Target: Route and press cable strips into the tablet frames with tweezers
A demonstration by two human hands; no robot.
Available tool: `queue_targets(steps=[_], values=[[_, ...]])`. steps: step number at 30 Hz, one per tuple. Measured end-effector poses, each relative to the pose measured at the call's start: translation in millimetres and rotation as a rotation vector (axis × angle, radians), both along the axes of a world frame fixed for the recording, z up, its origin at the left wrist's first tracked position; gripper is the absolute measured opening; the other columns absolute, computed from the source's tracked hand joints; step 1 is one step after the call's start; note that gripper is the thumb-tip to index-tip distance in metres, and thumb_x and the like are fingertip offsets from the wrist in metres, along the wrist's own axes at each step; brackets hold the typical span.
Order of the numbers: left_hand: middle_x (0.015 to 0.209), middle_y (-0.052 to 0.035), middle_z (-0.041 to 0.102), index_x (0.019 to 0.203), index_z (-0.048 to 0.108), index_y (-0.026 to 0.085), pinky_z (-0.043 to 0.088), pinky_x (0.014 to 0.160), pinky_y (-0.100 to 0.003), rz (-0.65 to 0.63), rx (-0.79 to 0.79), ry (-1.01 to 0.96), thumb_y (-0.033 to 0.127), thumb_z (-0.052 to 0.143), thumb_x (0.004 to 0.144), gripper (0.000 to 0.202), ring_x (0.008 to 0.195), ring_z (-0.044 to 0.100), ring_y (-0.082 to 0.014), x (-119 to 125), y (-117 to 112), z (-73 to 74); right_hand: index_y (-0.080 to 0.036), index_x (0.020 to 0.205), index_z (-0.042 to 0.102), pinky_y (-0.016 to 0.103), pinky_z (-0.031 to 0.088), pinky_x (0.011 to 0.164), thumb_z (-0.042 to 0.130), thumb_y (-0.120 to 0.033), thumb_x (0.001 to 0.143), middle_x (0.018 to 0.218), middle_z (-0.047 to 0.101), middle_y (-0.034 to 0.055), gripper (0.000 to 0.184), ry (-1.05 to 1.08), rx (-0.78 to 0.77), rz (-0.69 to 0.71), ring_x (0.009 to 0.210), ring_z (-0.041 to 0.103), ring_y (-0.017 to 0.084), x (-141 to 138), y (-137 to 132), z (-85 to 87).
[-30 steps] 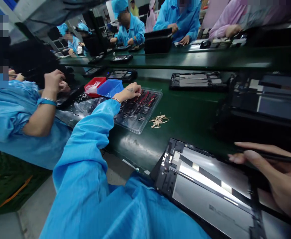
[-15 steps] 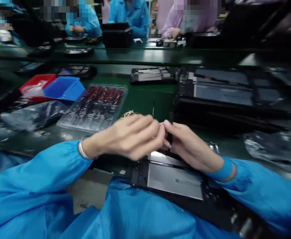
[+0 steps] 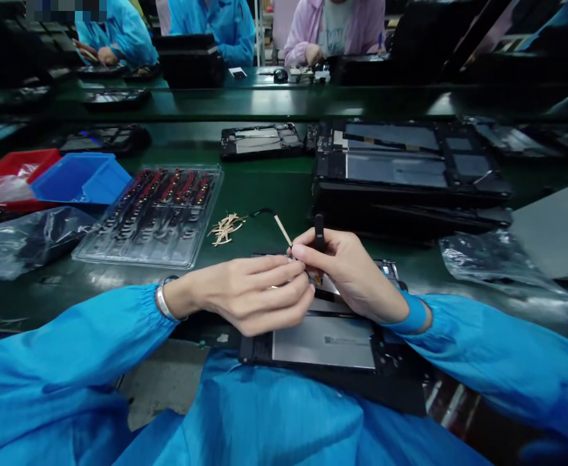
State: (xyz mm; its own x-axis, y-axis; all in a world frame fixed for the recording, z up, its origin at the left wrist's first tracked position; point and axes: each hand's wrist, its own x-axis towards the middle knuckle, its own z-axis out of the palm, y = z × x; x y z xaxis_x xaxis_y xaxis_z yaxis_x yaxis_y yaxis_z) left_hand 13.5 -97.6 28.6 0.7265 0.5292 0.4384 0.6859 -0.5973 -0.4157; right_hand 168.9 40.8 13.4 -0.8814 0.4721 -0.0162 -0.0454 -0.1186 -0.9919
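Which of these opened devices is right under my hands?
The frontmost opened device, partly covered by your left hand and right hand; the stack at right and other devices lie farther back.

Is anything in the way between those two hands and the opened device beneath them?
Nothing visible: the left hand and right hand are above the opened device, though they hide part of it.

You can't read a single word or number here. On the silver panel [image 3: 308,346] of the opened device [image 3: 255,349] before you sits a small dark printed square [image 3: 328,340], a faint line of print [image 3: 348,342] to its right, too small to make out. Well beyond that device, letters [image 3: 332,45] on a co-worker's pale shirt [image 3: 336,22] are illegible too.
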Motion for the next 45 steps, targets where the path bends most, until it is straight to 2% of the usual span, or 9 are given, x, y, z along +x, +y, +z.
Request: queue_targets(steps=[6,12,18,27,32,34,39,42,45], values=[[0.086,-0.0069,0.071,0.101,0.064,0.013,0.057,0.068,-0.030,0.442,0.136,-0.182,0.017,0.058,0.100,0.007,0.076,0.067,-0.0181,-2,0,0.8,-0.016,0.089,0.074,0.024,0.042,0.058,0.070,-0.028,0.090,0.072,0.065,-0.0009,0.013,0.034,0.469,-0.040,0.062,0.056,0.010,3,-1,1.4],[0.084,-0.0057,0.069,0.094,0.064,0.012,0.051,0.064,-0.025,0.496,0.104,-0.196,0.011,0.054,0.100,0.012,0.073,0.064,-0.0159,7,-2,1.9,-0.014,0.086,0.072,0.025,0.040,0.062,0.064,-0.021,0.094,0.074,0.063,0.0004,0.014,0.092,0.811,-0.118,0.067,0.055,0.010,5,-3,-0.4],[0.077,-0.0017,0.063,0.087,0.063,0.015,0.045,0.063,-0.025,0.524,0.096,-0.244,0.015,0.052,0.100,0.016,0.071,0.059,-0.0148,-3,2,1.8,-0.015,0.084,0.070,0.025,0.041,0.061,0.064,-0.019,0.093,0.074,0.064,0.0000,0.012,0.081,0.869,-0.124,0.066,0.055,0.010,4,-4,0.8],[0.090,-0.0082,0.068,0.103,0.067,0.011,0.044,0.071,-0.029,0.892,-0.323,-0.320,0.018,0.044,0.102,0.024,0.080,0.063,-0.0194,-96,-7,-6.1,-0.017,0.082,0.074,0.025,0.042,0.054,0.072,-0.025,0.085,0.070,0.066,0.0002,0.009,0.003,0.592,-0.179,0.060,0.057,0.012,-1,9,0.5],[0.119,-0.0156,0.069,0.128,0.067,0.010,0.049,0.093,-0.038,0.764,-0.357,-0.477,0.018,0.042,0.103,0.036,0.108,0.064,-0.0253,-83,-6,-12.4,-0.018,0.081,0.073,0.025,0.040,0.052,0.074,-0.030,0.084,0.066,0.061,-0.0015,0.013,-0.010,0.451,-0.183,0.057,0.052,0.010,-2,7,0.7],[0.114,-0.0115,0.072,0.121,0.072,0.015,0.049,0.093,-0.036,0.630,-0.345,-0.790,0.031,0.051,0.104,0.032,0.106,0.064,-0.0233,-60,4,-13.9,-0.018,0.081,0.072,0.025,0.040,0.052,0.074,-0.032,0.084,0.063,0.059,-0.0027,0.015,-0.003,0.373,-0.181,0.056,0.050,0.009,-3,4,-1.0],[0.100,-0.0033,0.073,0.103,0.077,0.020,0.047,0.081,-0.025,0.287,-0.672,-1.602,0.045,0.065,0.098,0.029,0.092,0.064,-0.0152,-7,30,-8.6,-0.018,0.081,0.070,0.024,0.038,0.051,0.073,-0.034,0.086,0.061,0.055,-0.0049,0.017,0.046,0.289,-0.198,0.053,0.047,0.007,-2,1,-8.9],[0.076,0.0016,0.061,0.086,0.075,0.018,0.037,0.067,-0.024,0.282,-0.690,-1.557,0.042,0.065,0.097,0.028,0.072,0.052,-0.0105,-3,37,1.1,-0.019,0.092,0.073,0.023,0.040,0.054,0.073,-0.036,0.088,0.068,0.060,-0.0044,0.018,0.098,0.332,-0.251,0.057,0.048,0.007,-2,7,-7.4],[0.069,0.0025,0.052,0.076,0.069,0.016,0.032,0.062,-0.025,0.349,-0.728,-1.223,0.037,0.063,0.097,0.030,0.068,0.047,-0.0105,-11,38,11.1,-0.021,0.100,0.074,0.024,0.045,0.064,0.074,-0.037,0.089,0.084,0.069,-0.0021,0.020,0.139,0.457,-0.223,0.069,0.056,0.009,0,15,1.6]])
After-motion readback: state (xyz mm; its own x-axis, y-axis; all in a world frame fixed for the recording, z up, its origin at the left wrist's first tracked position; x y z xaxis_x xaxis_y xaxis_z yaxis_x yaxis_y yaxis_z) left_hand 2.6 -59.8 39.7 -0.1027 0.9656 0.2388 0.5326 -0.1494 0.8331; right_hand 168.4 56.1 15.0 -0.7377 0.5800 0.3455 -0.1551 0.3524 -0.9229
